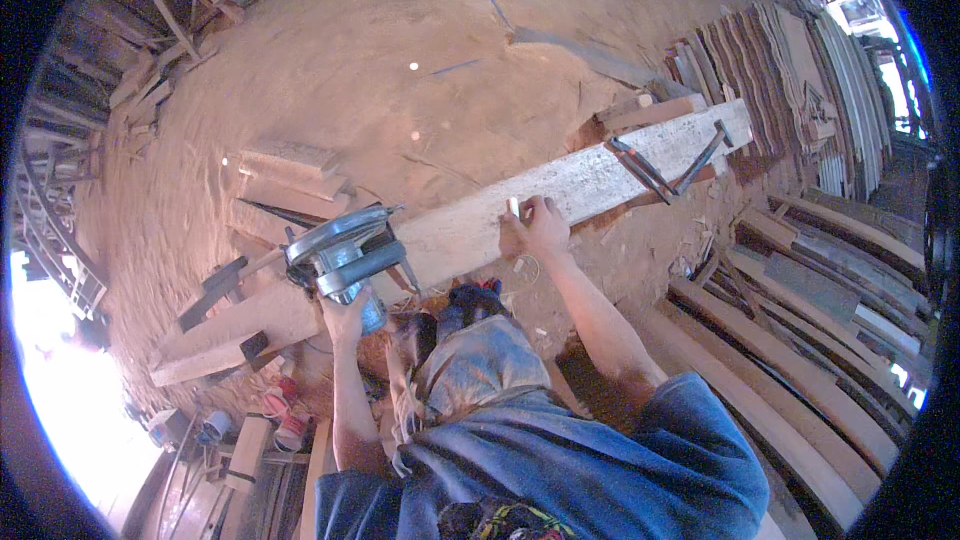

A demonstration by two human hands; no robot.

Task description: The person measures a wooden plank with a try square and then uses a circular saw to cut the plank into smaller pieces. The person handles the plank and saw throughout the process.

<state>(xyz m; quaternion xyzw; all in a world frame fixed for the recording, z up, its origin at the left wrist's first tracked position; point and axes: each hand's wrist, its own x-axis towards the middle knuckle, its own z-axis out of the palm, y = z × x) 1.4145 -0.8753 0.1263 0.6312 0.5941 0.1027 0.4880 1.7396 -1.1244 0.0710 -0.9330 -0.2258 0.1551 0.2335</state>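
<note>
A long pale wooden beam (455, 232) lies slantwise in front of me, from the lower left to the upper right. My left hand (346, 318) is wrapped round the rear handle of a circular saw (345, 258), which rests on the beam left of the middle. Between the fingers of my right hand (543, 230) is a short white stick of chalk (514, 207), standing up over the beam's near edge. A thin cord or string loops just below that hand. The saw hides part of the beam.
Toward the beam's right end lies a dark angular metal frame (640, 170). A dark-bladed tool (212, 293) leans at its left part, and offcut blocks (292, 172) sit beyond. Timber lengths (790, 360) are stacked at right, with wavy-edged boards (745, 70) behind. Red-and-white containers (285, 410) stand lower left.
</note>
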